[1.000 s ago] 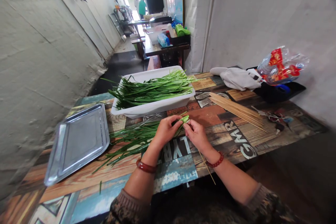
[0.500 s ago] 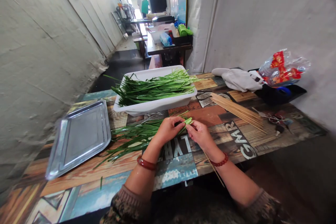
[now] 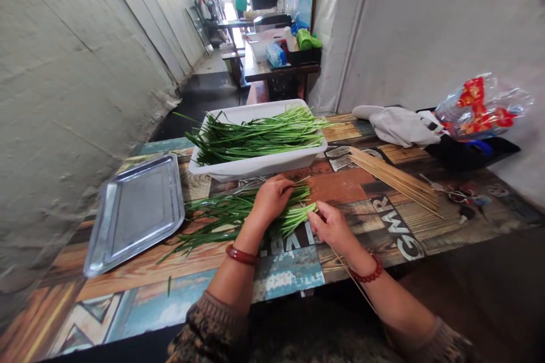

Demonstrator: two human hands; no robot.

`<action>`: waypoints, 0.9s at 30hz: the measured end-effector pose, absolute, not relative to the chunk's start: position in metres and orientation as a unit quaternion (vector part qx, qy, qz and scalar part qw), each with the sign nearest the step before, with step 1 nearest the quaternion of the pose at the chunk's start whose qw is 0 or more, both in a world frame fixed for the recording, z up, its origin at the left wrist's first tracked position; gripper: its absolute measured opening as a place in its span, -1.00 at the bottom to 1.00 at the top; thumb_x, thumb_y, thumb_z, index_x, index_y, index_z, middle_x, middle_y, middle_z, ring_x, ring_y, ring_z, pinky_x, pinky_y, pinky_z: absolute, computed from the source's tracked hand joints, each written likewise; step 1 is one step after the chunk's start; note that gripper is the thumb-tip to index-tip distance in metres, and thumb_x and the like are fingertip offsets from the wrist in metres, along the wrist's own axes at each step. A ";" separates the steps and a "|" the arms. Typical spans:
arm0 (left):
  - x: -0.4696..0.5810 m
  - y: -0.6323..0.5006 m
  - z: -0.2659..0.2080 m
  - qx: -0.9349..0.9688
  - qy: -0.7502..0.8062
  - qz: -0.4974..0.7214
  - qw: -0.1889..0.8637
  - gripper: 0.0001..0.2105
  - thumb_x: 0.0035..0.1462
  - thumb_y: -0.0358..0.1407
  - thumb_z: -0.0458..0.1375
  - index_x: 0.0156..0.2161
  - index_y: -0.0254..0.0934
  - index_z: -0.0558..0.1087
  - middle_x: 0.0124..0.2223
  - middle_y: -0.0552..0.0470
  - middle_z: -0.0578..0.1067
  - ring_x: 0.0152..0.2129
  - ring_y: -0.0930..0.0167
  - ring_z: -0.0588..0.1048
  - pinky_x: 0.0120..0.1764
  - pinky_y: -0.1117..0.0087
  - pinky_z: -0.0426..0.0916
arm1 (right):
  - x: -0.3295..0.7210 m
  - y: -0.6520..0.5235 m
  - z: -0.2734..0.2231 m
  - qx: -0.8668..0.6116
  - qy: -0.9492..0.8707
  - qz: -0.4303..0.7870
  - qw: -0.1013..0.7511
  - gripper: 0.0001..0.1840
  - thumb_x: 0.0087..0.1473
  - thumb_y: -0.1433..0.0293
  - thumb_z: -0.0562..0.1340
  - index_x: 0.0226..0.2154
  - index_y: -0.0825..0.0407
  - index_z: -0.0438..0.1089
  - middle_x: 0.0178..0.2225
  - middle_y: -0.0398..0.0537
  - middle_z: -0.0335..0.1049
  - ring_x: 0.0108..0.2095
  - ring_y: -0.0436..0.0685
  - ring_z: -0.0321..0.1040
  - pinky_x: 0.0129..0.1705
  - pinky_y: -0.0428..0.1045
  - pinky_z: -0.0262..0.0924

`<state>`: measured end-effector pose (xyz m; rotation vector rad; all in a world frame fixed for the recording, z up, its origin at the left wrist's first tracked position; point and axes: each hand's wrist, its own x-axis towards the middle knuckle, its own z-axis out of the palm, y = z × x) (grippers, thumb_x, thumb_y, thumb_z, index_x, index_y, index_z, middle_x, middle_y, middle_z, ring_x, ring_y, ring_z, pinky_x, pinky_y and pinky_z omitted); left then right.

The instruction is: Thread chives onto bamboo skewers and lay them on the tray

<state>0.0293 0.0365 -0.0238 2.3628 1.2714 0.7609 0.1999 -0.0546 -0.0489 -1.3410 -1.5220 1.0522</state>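
Observation:
My right hand (image 3: 334, 228) pinches the pale ends of a small bunch of garlic chives (image 3: 296, 216). A thin wooden skewer (image 3: 355, 281) runs from under that hand toward the table's front edge. Over the loose garlic chives (image 3: 213, 210) on the table, my left hand (image 3: 273, 198) has its fingers bent and pressed together; what is between them is hidden. Behind both hands, a white plastic tub (image 3: 255, 168) holds many more green chives with their pale ends to the right.
A metal tray (image 3: 138, 212) lies at the left on the patterned table. Bamboo skewers (image 3: 394, 181) lie in a bundle at the right, beside scissors and keys (image 3: 462, 195). Farther back are a pale cap (image 3: 398, 125) and a plastic bag (image 3: 479, 105). People stand at the distant doorway.
My left hand has come away from the chive ends and moved up and back over the loose chives. My right hand keeps the bunch, now more spread out. The view has shifted slightly.

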 end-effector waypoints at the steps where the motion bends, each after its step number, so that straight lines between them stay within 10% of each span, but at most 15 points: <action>1: 0.030 0.036 -0.025 0.841 0.445 0.256 0.172 -0.85 0.12 -0.43 0.11 -0.27 -0.29 0.54 -0.29 -0.04 0.52 -0.31 0.38 0.47 -0.20 0.39 0.33 | 0.200 -0.054 -0.050 -0.533 -0.606 0.417 0.418 -0.72 0.14 0.29 0.08 -0.57 0.00 0.16 -0.67 -0.26 0.20 -0.73 -0.10 0.08 -0.65 -0.16 -0.02; 27: 0.033 0.029 -0.025 0.882 0.438 0.138 0.106 -0.90 0.00 -0.33 0.23 -0.32 -0.27 0.50 -0.32 -0.03 0.45 -0.32 0.32 0.41 -0.24 0.34 0.29 | 0.198 -0.049 -0.051 -0.547 -0.609 0.385 0.426 -0.74 0.10 0.31 0.09 -0.58 0.00 0.17 -0.67 -0.25 0.22 -0.71 -0.09 0.08 -0.63 -0.16 -0.01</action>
